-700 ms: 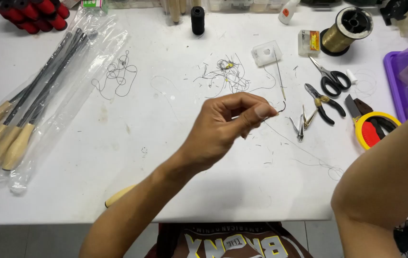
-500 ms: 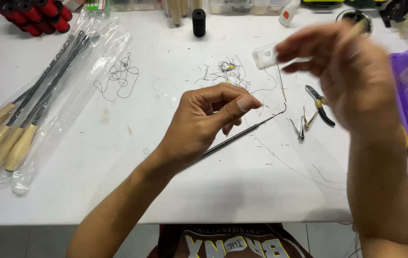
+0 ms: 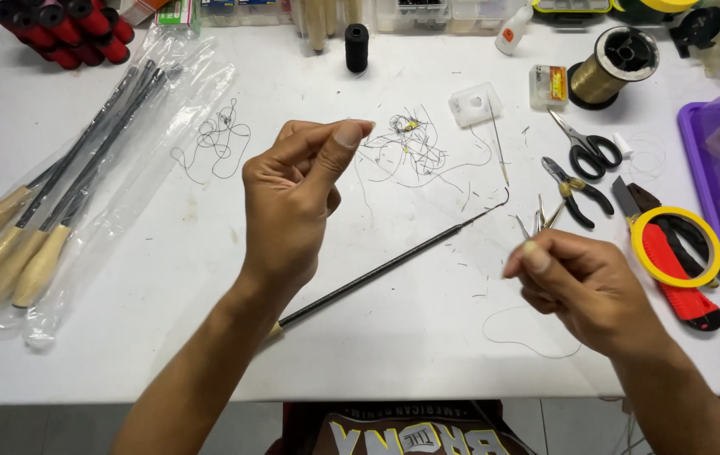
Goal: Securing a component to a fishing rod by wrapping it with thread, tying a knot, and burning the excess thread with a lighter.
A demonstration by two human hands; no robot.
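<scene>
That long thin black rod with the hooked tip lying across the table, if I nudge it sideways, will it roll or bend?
The black rod looks round and slim, so it would probably roll a little, though its hooked tip may stop it. It lies dead straight on the table, so it is likely stiff, and probably light.

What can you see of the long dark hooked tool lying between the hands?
The hooked tool is a thin dark rod, metal by its look, with a small curved hook at its far end and a pale, wood-like handle end partly hidden behind the left forearm. It lies flat and diagonal on the white table; neither hand grips it.
</scene>
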